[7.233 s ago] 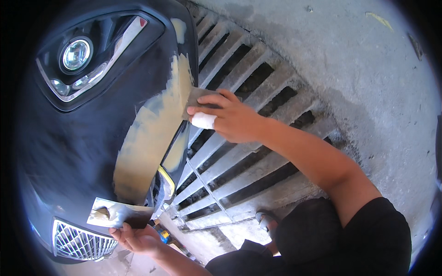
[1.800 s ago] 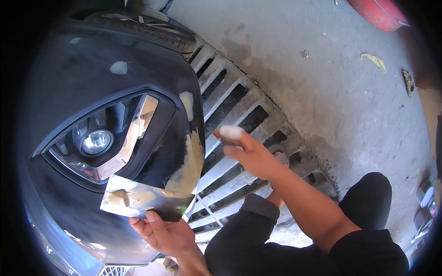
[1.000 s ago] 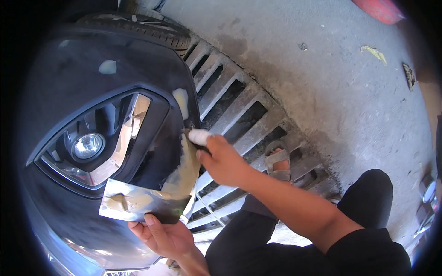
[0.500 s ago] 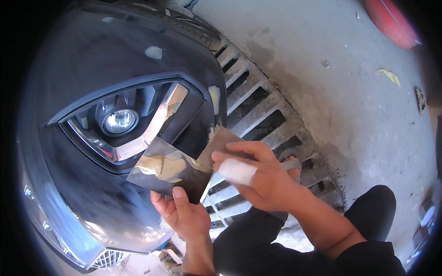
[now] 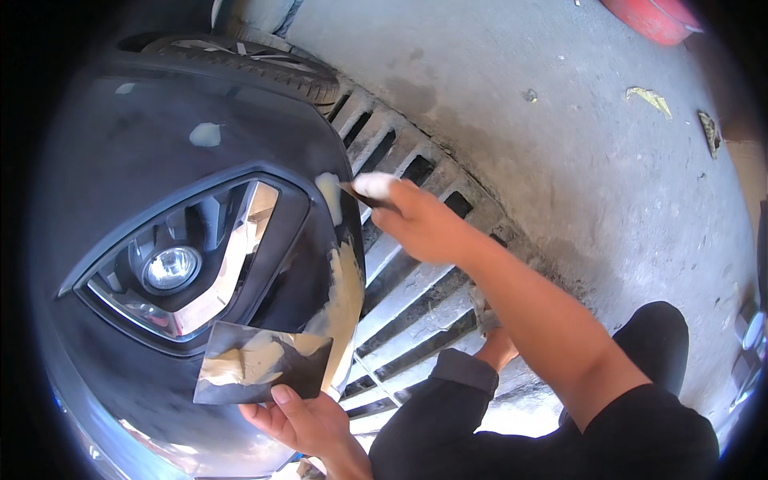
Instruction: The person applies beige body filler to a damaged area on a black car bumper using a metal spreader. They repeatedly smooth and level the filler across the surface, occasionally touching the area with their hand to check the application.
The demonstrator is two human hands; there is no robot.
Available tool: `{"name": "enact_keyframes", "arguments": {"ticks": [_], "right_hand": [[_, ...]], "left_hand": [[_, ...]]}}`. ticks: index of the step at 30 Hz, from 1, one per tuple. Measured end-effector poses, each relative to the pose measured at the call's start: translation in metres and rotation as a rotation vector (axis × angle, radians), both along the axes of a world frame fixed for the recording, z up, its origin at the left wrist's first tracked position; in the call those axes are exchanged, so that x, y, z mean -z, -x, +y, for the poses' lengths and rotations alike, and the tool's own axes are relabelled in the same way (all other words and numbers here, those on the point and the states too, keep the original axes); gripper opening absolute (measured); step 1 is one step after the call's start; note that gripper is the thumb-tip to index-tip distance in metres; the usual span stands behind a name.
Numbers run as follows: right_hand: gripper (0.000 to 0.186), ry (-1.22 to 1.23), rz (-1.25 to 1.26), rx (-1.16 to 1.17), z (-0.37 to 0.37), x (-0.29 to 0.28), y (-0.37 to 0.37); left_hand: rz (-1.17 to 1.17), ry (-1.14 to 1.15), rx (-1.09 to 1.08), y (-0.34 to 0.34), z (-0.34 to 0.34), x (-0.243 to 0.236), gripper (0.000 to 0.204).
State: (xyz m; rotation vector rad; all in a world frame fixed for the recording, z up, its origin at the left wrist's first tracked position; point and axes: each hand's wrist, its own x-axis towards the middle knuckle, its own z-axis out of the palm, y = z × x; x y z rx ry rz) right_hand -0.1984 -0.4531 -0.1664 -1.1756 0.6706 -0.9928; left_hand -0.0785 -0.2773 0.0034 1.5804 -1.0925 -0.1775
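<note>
My left hand (image 5: pixel 308 424) grips the near edge of a dark flat plate (image 5: pixel 304 370), thumb on top. Beige putty (image 5: pixel 244 362) is smeared over the plate. My right hand (image 5: pixel 424 224), with a white wrap (image 5: pixel 373 185) on a finger, holds a thin dark spreader (image 5: pixel 364 197). The spreader's tip is at a pale filler patch (image 5: pixel 329 196) on the corner of the dark car bumper (image 5: pixel 144 172); whether it touches I cannot tell. Below that, a longer beige putty strip (image 5: pixel 346 292) runs down the bumper's edge.
A round lamp (image 5: pixel 172 268) sits in the bumper's framed recess, left of my hands. Another pale patch (image 5: pixel 206 134) lies farther up. A tyre (image 5: pixel 264 64) is at the back. A slotted drain grate (image 5: pixel 416 280) runs beside the car. A red basin (image 5: pixel 656 18) stands far right.
My right hand and spreader have moved away from the plate, up to the pale patch on the bumper corner. The plate has moved lower and left in view. The view has shifted, uncovering the long putty strip.
</note>
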Motion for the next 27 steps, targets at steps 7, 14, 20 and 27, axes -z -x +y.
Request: {"name": "enact_keyframes", "arguments": {"ticks": [7, 14, 20, 27], "right_hand": [[0.045, 0.099, -0.007, -0.009, -0.03, 0.002, -0.018], [0.043, 0.2, 0.054, -0.017, -0.018, 0.011, -0.012], [0.043, 0.252, 0.06, -0.01, -0.042, 0.004, -0.017], [0.036, 0.342, 0.107, -0.001, -0.033, 0.009, -0.009]], "left_hand": [[0.057, -0.01, 0.143, -0.01, 0.007, 0.005, 0.056], [0.079, -0.012, 0.143, -0.011, 0.004, 0.007, 0.058], [0.082, -0.018, 0.106, -0.01, 0.005, 0.008, 0.059], [0.116, -0.028, 0.133, -0.008, 0.002, 0.009, 0.059]]}}
